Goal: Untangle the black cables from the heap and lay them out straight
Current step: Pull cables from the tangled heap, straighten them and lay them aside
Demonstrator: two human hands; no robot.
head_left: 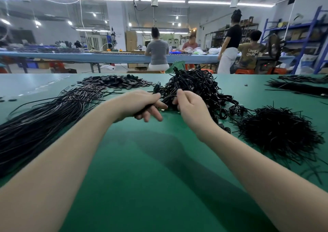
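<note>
your left hand is curled round a short bunch of black cable, thumb over the top, lower fingers loose and partly straight beneath it. one plug end sticks up past your knuckles, pointing toward the far edge of the table.

your right hand sits just beside the left, fingers bent, fingertips pinching strands at the near edge of the tangled heap. which strand it has, you cannot tell from here; the wires blur together.

the heap lies straight ahead of both hands, at the middle of the green table, loops spilling toward your right.

to your left, a long sheaf of straightened cables lies flat, fanning from the near left edge toward the table's centre. some strands show a paler sheen.

behind that sheaf, near the far edge, a low pile of small dark flat pieces.

to your right, a bristly mound of short black ties, well apart from your right hand. farther right, at the far corner, another dark bundle lies along the table.

beyond the table: a blue workbench with people seated and standing at it, shelving on the right wall.
</note>
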